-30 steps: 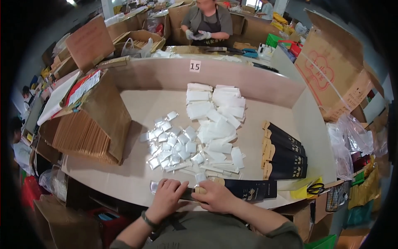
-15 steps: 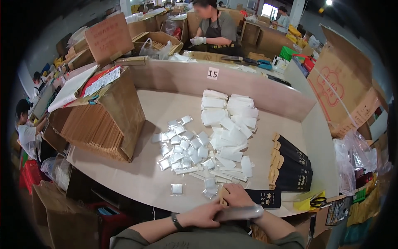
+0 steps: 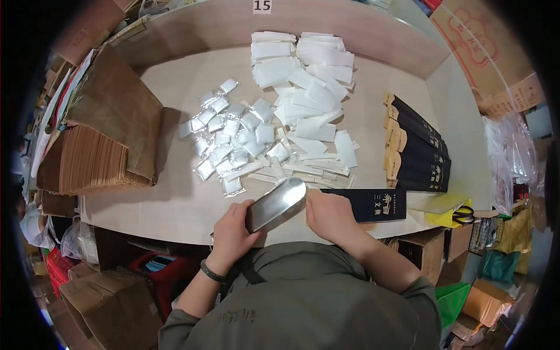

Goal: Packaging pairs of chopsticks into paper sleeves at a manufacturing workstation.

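Observation:
A shiny, rounded metal scoop point(image 3: 274, 205) is gripped in my left hand point(image 3: 233, 228). It slants up and right, its rounded tip by the fingers of my right hand point(image 3: 329, 214). That hand is closed on the left end of a flat black paper bag point(image 3: 380, 205), which lies at the table's front edge with light printing. Just beyond the scoop are small clear-wrapped silvery-white packets point(image 3: 231, 128) in a loose pile. White paper packets point(image 3: 315, 96) lie stacked and scattered to their right. More black bags with tan ends point(image 3: 419, 149) overlap farther right.
On the left stands an open cardboard box point(image 3: 125, 111) packed with brown cardboard sheets point(image 3: 93, 157). A raised panel point(image 3: 216, 26) borders the table's far side. Black-handled scissors point(image 3: 464, 214) lie by a yellow item at the right edge. A large carton point(image 3: 484, 52) stands beyond the right panel.
The view has tilted down toward the table. The scoop, earlier low beside my right wrist, is now raised at the bag's left end in my left hand, which has moved away from the right one.

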`<state>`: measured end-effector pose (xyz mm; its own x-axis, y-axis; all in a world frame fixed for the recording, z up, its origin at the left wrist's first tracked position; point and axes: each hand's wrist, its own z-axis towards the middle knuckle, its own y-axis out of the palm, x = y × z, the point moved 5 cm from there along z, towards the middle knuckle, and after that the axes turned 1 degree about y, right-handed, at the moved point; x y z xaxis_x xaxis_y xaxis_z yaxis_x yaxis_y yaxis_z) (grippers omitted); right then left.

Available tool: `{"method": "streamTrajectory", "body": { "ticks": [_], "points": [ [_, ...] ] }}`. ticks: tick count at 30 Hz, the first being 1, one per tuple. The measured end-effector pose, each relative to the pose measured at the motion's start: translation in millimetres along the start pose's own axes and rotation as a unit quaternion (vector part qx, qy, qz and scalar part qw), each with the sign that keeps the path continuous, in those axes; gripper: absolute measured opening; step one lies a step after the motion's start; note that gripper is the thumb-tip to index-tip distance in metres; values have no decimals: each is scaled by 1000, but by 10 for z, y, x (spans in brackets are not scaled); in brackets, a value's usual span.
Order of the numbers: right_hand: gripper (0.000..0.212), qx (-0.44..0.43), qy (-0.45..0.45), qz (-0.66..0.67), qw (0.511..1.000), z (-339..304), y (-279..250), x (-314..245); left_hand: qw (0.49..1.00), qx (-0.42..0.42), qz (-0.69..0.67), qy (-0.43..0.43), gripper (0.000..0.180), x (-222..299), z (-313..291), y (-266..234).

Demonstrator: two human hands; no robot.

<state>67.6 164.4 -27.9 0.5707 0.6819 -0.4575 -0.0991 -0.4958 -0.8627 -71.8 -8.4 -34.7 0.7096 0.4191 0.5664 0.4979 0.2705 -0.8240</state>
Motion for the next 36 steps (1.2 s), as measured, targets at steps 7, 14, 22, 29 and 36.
{"method": "streamTrajectory", "body": {
  "ticks": [7, 14, 22, 29, 36],
  "points": [
    [19, -14, -22, 27, 999, -44, 270, -140, 987, -128, 44, 84, 78, 145, 2, 2],
    [15, 71, -80, 42, 993, 547, -209, 50, 992, 34, 2, 124, 40, 477, 674, -43],
    [13, 105, -87, -3, 991, 550, -155, 229, 997, 38, 10, 73, 33, 408, 870, 67],
    [14, 179, -67, 36, 981, 607, -677, 600, 866, 169, -462, -90, 25, -208, -93, -20],
    [12, 133, -151, -149, 968, 1292, -422, 658, 978, 173, -117, -20, 26, -184, -188, 77]
  ]
}}
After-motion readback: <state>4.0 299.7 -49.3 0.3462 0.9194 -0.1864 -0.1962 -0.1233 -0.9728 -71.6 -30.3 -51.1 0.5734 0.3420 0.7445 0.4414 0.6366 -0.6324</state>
